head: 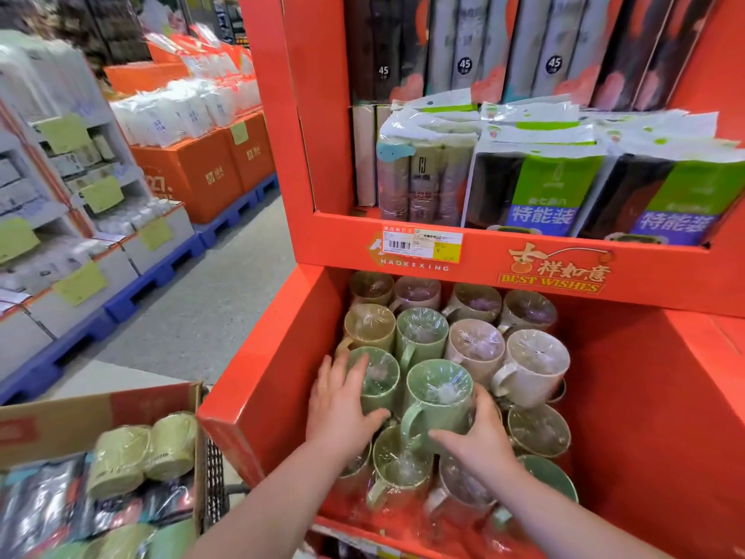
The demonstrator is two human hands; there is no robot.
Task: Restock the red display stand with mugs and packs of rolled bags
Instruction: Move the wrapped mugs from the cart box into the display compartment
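Note:
The red display stand (258, 397) fills the right half of the view. Its lower bin holds several plastic-wrapped mugs in green, tan and pale pink. My right hand (479, 437) grips a green mug (439, 393) near the middle of the bin, fingers curled round its lower side. My left hand (340, 405) rests with spread fingers on another green mug (379, 377) just to its left. On the upper shelf stand packs of rolled bags (536, 187) with green and purple labels, and taller rolls behind them.
A cardboard box (100, 413) in a cart at lower left holds more green mugs (141, 449) and dark packs. An aisle floor (209, 308) runs to the left, lined by blue pallets with orange and white cartons.

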